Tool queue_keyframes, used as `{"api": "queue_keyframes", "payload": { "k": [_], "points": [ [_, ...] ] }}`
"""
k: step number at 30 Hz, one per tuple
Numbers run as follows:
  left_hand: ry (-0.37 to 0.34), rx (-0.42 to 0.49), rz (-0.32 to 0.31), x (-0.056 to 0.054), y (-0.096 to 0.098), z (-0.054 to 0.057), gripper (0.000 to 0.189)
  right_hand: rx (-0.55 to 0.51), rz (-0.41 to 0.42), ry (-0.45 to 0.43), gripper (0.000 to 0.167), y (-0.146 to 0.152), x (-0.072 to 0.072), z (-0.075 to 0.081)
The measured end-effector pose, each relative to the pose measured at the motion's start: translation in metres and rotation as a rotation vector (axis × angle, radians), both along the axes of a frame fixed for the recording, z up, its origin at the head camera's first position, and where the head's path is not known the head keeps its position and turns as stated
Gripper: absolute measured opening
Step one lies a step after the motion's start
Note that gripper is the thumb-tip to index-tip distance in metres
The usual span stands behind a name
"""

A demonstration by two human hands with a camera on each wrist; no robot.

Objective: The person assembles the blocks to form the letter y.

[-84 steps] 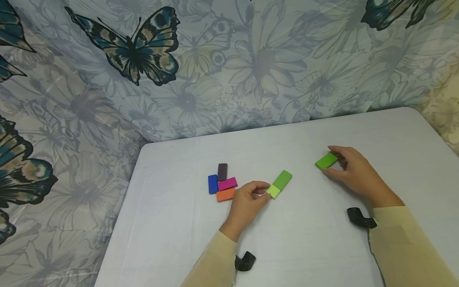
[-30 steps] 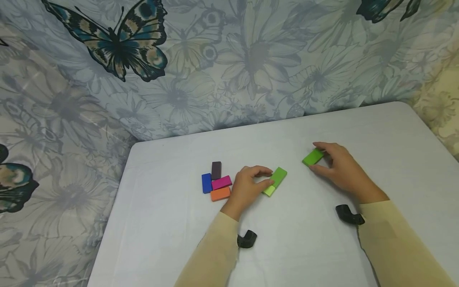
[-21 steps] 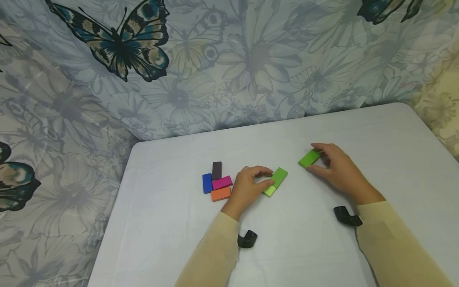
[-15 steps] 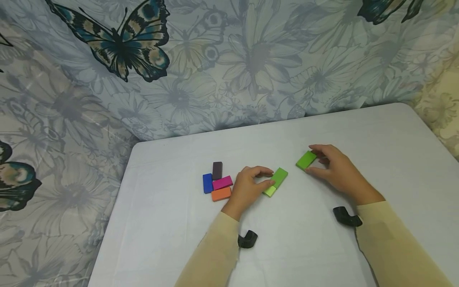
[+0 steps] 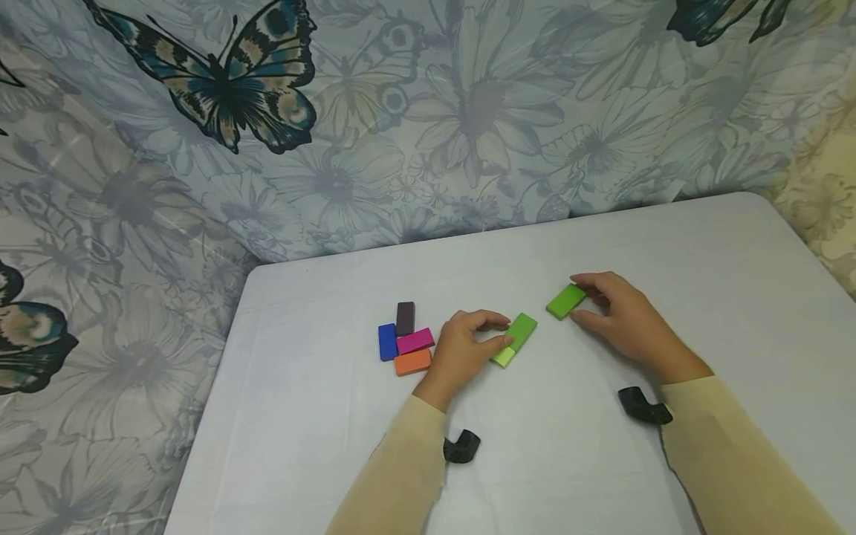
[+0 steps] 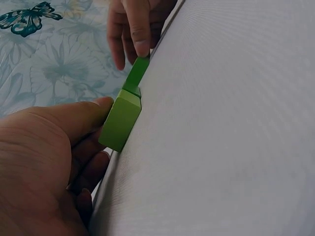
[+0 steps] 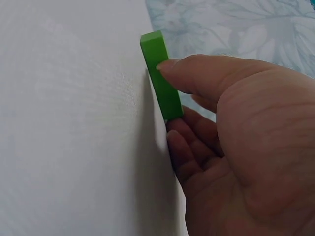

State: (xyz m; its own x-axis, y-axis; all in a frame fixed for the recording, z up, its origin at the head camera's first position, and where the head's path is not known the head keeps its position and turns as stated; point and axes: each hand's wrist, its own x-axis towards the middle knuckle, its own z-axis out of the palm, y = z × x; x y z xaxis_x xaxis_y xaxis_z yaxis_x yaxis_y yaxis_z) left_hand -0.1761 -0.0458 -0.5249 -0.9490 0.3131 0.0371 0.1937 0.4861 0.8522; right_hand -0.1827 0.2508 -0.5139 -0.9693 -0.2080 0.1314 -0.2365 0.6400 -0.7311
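On the white table lies a green block (image 5: 522, 329), end to end with a shorter lime-green block (image 5: 503, 357). My left hand (image 5: 461, 353) holds this pair near where they meet, the thumb overlapping the joint and the index finger along the far left side. Farther right, my right hand (image 5: 618, 316) pinches another green block (image 5: 565, 302) between thumb and fingers. In the right wrist view its thumb lies on the block's (image 7: 162, 78) face, with the other fingers curled at its lower end. A small gap separates this block from the left hand's pair.
Left of the left hand sit a dark grey block (image 5: 405, 318), a blue block (image 5: 387, 342), a magenta block (image 5: 415, 341) and an orange block (image 5: 412, 362), close together. Patterned fabric (image 5: 428, 148) stands behind the white table (image 5: 301, 446).
My right hand has carried its green block left and slightly nearer, towards the pair. My left hand shifted from the lime-green block's end up towards the joint, then stayed put.
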Motion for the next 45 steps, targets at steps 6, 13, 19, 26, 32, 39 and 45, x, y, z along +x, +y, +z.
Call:
{"api": "queue_keyframes", "payload": {
  "k": [6,13,19,26,32,39,45],
  "points": [
    [0.002,-0.004,-0.007,-0.001,0.003,0.0,0.025,0.011,-0.011,-0.007,0.056,-0.003,0.001,0.001],
    [-0.016,-0.018,-0.014,0.002,0.004,-0.003,0.03,0.002,-0.025,-0.012,0.053,-0.004,0.005,-0.003],
    [0.037,-0.249,-0.19,0.018,-0.008,0.011,0.064,-0.014,-0.021,-0.012,0.051,-0.01,0.004,-0.008],
    [0.185,-0.595,-0.466,0.047,-0.024,0.026,0.106,-0.035,-0.019,0.025,0.047,-0.011,-0.002,-0.008],
    [0.194,-0.601,-0.522,0.056,-0.022,0.031,0.112,-0.042,-0.039,0.026,0.046,-0.007,-0.003,-0.008],
    [0.198,-0.669,-0.54,0.056,-0.019,0.025,0.116,-0.05,-0.048,0.043,0.044,-0.006,-0.002,-0.004],
    [0.2,-0.691,-0.549,0.055,-0.022,0.02,0.117,-0.028,-0.037,0.05,0.044,-0.01,-0.003,-0.006]
  ]
}}
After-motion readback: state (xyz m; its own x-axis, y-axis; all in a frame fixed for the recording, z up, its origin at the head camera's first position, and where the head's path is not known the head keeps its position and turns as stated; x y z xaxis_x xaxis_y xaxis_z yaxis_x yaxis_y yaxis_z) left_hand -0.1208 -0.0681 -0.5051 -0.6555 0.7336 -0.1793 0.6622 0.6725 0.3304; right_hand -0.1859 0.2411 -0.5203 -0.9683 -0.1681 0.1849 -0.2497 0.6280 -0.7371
